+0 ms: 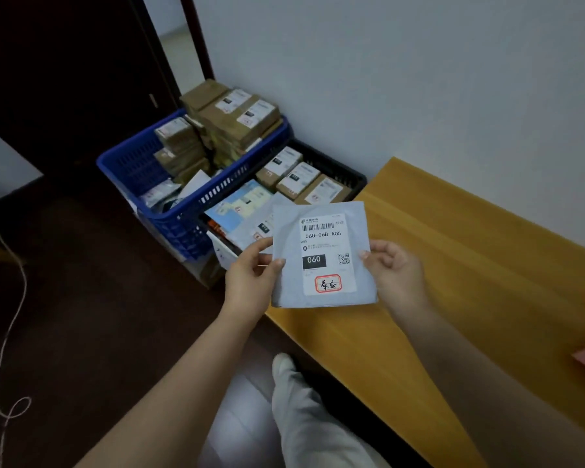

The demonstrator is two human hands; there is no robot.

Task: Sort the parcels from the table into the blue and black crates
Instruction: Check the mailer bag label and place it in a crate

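Left hand (250, 268) and right hand (390, 265) each pinch a side edge of the flat grey plastic mailer (321, 255), label up over the yellow tabletop (453, 265) corner, I reckon to read it before choosing blue crate (169, 211) or black crate (348, 173).

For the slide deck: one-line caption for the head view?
Both hands hold a grey mailer above blue and black crates.

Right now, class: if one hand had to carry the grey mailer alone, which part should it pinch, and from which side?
Pinch the grey mailer at a bare side edge, as the left hand and right hand do now. It is flat, thin and floppy-looking, so thumb over the front, fingers behind, probably works best. Coming from the side leaves the label readable.
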